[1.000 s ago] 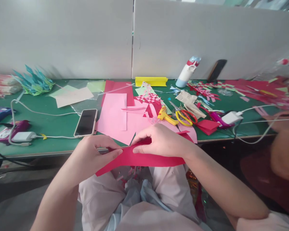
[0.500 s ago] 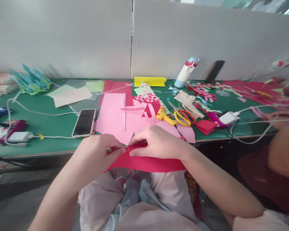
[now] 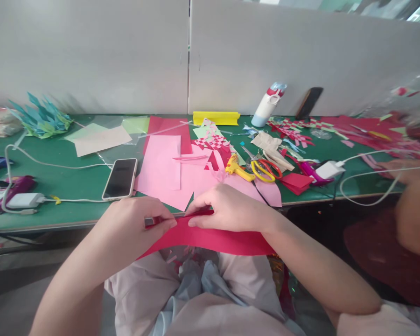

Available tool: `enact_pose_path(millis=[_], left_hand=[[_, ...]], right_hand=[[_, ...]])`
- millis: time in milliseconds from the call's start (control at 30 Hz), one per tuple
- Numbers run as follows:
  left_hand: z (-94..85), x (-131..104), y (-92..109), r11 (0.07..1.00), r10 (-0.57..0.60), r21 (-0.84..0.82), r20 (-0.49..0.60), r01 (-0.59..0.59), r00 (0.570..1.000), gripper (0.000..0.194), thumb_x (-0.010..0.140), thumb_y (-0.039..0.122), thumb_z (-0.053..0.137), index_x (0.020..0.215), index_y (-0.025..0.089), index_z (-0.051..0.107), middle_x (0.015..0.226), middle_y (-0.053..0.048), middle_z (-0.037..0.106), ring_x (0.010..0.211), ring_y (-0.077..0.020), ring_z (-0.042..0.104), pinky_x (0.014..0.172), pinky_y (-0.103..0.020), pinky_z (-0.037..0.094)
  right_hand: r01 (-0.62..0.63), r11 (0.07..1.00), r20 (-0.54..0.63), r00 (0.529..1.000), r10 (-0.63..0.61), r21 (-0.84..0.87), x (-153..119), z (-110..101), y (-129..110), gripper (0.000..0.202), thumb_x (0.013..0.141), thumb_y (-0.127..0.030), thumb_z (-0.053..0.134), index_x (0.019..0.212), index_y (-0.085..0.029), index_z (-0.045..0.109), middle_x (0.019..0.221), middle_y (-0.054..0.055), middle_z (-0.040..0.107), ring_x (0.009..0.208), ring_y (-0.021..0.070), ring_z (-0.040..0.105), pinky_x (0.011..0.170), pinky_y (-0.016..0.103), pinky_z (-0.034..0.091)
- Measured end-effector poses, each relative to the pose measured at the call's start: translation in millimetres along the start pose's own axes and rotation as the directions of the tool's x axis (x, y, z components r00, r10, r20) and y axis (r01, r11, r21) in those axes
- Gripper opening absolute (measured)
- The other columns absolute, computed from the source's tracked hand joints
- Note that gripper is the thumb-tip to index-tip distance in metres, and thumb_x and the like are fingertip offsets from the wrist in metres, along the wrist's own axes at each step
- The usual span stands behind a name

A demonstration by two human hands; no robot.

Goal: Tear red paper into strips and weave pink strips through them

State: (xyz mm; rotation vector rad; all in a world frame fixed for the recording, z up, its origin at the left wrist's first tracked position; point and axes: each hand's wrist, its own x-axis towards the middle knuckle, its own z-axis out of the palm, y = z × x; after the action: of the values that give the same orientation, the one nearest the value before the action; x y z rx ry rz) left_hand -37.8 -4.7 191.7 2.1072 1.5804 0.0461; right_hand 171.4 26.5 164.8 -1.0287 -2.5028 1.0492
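A sheet of red paper (image 3: 217, 240) spans the space above my lap, in front of the table edge. Its upper edge is pinched by my left hand (image 3: 140, 221) between thumb and fingers. Close beside it, my right hand (image 3: 227, 207) grips the same edge, thumb on the near side. Parts of the sheet are hidden behind both hands. Just beyond my hands, pink paper sheets (image 3: 161, 163) lie on the green table (image 3: 73, 179). A yellow glue gun (image 3: 240, 169) and scissors with yellow handles (image 3: 262, 171) rest past my right hand.
A phone (image 3: 120, 178) lies left of the pink sheets. White cables run to a charger (image 3: 26, 200) at left and another (image 3: 331, 170) at right. A bottle (image 3: 269, 105) stands by the wall near woven paper strips (image 3: 213, 142). Another person's arm (image 3: 415, 205) is at far right.
My left hand has slid left along the red paper's upper edge, widening the gap between my hands. My right hand keeps its grip. The view has shifted slightly.
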Motion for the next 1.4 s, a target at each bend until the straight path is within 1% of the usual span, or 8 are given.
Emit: enact_pose_path(millis=[200,367,467,667,800,933,1100,1400], left_hand=[[-1.2,-2.7,-6.6,1.0,0.019,0.01,-0.01,-0.019,1.0,0.024,0.079,0.036,0.05,0.074,0.027,0.071,0.079,0.0,0.071,0.07,-0.0167,0.061,0.063,-0.026,0.044],[-2.6,-2.7,-12.4,1.0,0.004,0.023,-0.044,-0.003,0.999,0.022,0.078,0.037,0.051,0.074,0.029,0.071,0.078,0.001,0.071,0.067,-0.017,0.061,0.059,-0.026,0.044],[-2.1,-2.1,-14.0,0.999,0.025,0.036,-0.042,-0.023,0.999,0.021,0.077,0.036,0.051,0.073,0.029,0.071,0.078,0.002,0.071,0.068,-0.0171,0.062,0.06,-0.026,0.044],[1.1,-3.3,-15.6,0.999,0.039,0.038,-0.075,-0.036,0.996,0.021,0.077,0.034,0.051,0.07,0.031,0.071,0.075,0.003,0.071,0.067,-0.0165,0.062,0.059,-0.025,0.044],[2.7,-3.9,-14.0,0.999,0.038,0.035,-0.078,-0.036,0.996,0.02,0.076,0.032,0.052,0.07,0.03,0.071,0.076,0.003,0.071,0.064,-0.0158,0.061,0.057,-0.024,0.043],[3.0,-4.1,-10.3,0.998,0.053,0.033,-0.062,-0.051,0.997,0.021,0.077,0.036,0.052,0.072,0.029,0.071,0.078,0.001,0.071,0.067,-0.0167,0.061,0.058,-0.024,0.044],[2.6,-6.4,-7.2,0.998,0.062,0.033,-0.102,-0.059,0.993,0.022,0.078,0.037,0.051,0.072,0.029,0.071,0.079,0.001,0.07,0.065,-0.0156,0.06,0.057,-0.024,0.043],[1.1,-11.0,-6.5,0.994,0.105,0.008,-0.15,-0.105,0.983,0.022,0.077,0.039,0.053,0.068,0.03,0.071,0.074,0.003,0.07,0.061,-0.0138,0.059,0.053,-0.022,0.043]], right_hand=[[-0.012,1.0,0.016,1.0,0.012,-0.003,-5.4,-3.3,-0.1,0.031,0.078,-0.037,0.066,0.103,-0.02,0.071,0.099,0.003,0.073,0.088,0.0172,0.067,0.077,0.026,0.045],[-0.042,0.998,-0.015,0.999,0.041,-0.041,-13.1,-6.9,7.4,0.041,0.071,-0.042,0.072,0.107,-0.021,0.069,0.104,0.003,0.072,0.093,0.0193,0.066,0.08,0.027,0.045],[-0.047,0.997,-0.005,0.999,0.047,-0.06,-13.9,-7.0,9.7,0.036,0.073,-0.037,0.071,0.105,-0.021,0.07,0.1,0.003,0.073,0.087,0.018,0.066,0.076,0.026,0.044],[-0.071,0.994,0.025,0.997,0.074,-0.084,-9.9,-5.6,8.7,0.015,0.077,-0.023,0.066,0.089,-0.019,0.073,0.078,-0.001,0.072,0.068,0.0123,0.062,0.063,0.023,0.039],[-0.061,0.995,0.008,0.998,0.061,-0.077,-7.4,-2.0,7.3,0.02,0.076,-0.029,0.068,0.093,-0.02,0.073,0.084,0.001,0.073,0.073,0.0144,0.064,0.065,0.024,0.04],[-0.041,0.999,-0.021,0.999,0.041,0.019,-3.9,2.3,1.1,0.028,0.079,-0.04,0.065,0.097,-0.02,0.072,0.093,0.003,0.073,0.081,0.0168,0.066,0.07,0.026,0.043],[-0.024,0.997,-0.058,0.998,0.028,0.069,-1.9,2.1,-7.8,0.02,0.084,-0.031,0.062,0.097,-0.019,0.072,0.091,0.003,0.073,0.08,0.015,0.065,0.071,0.025,0.045],[-0.02,0.997,-0.109,0.994,0.027,0.069,-5.0,-2.2,-15.6,0.016,0.083,-0.027,0.062,0.09,-0.019,0.074,0.084,0.001,0.074,0.073,0.0134,0.066,0.067,0.024,0.046]])
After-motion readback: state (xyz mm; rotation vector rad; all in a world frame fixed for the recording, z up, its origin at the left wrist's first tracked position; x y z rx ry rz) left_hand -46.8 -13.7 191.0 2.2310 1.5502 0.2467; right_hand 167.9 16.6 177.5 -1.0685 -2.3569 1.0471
